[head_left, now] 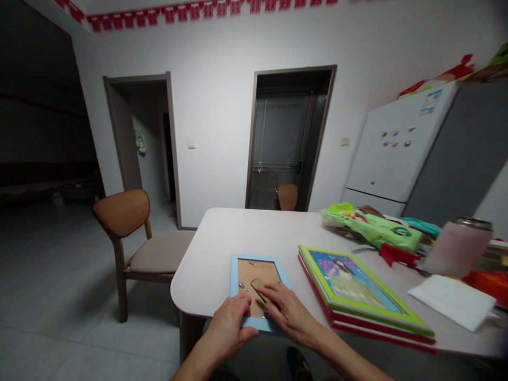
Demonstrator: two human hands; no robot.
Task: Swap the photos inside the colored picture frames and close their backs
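A light-blue picture frame lies face down on the white table, its brown backing board and metal clips showing. My left hand rests on the frame's near left corner, thumb curled under the bottom edge, fingers bent over the backing. My right hand lies on the frame's near right part, fingers stretched forward and pressing on the brown stand flap of the backing. Neither hand lifts the frame.
Right of the frame lies a stack of green and red frames. Farther right are a green packet, a red tool, a pink cup and white paper. A wooden chair stands left; a fridge stands behind.
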